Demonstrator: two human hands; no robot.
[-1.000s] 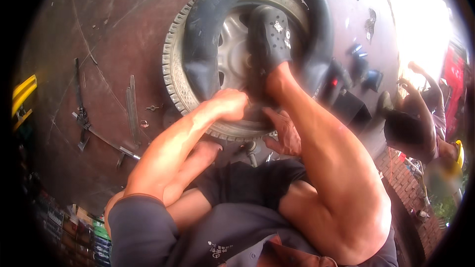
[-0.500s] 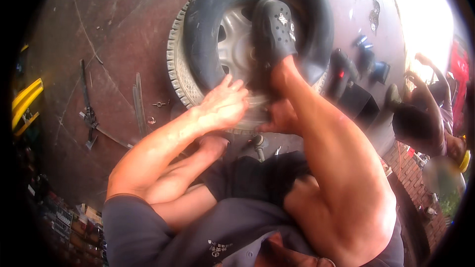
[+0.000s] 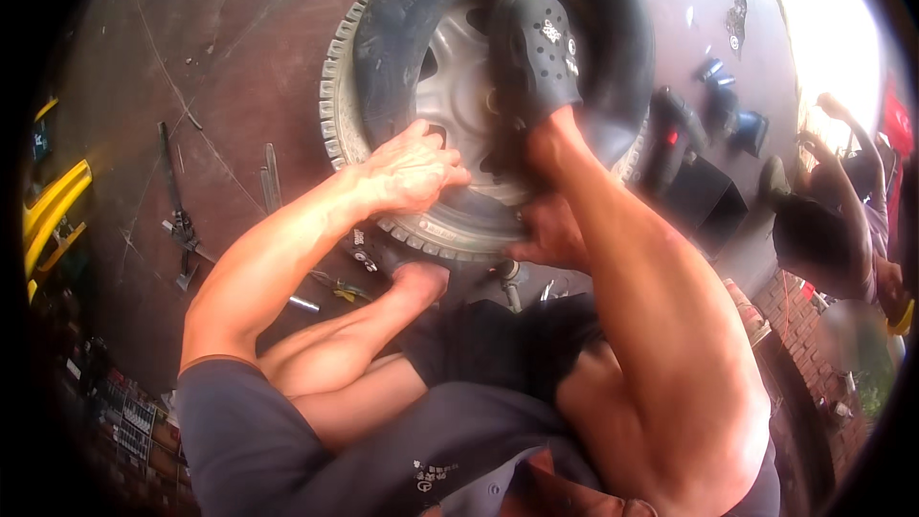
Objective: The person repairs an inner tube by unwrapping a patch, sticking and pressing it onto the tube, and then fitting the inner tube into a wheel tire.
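A wheel with a treaded tire (image 3: 337,105) lies flat, its grey steel rim (image 3: 458,77) showing in the middle. Across its top lies a black inner tube (image 3: 388,48), and my right foot in a dark clog (image 3: 538,53) presses down over the wheel. My left hand (image 3: 416,170) is closed, fingers curled on the inner tube at the wheel's near left. Beneath my right shin, my right hand (image 3: 553,233) rests at the tire's near edge; its fingers are partly hidden and blurred. A metal-headed tool (image 3: 512,280) lies just below the tire.
On the floor at left lie a long dark tool (image 3: 172,177) and flat bars (image 3: 271,177). A yellow object (image 3: 56,196) stands at the far left. Right of the wheel are dark power tools (image 3: 678,134) and a black box (image 3: 706,199). Another person (image 3: 828,220) sits at the far right.
My left hand has shifted left and slightly up, its fingers more curled. The near part of the tire shows more, and my left clog has come into sight beside it.
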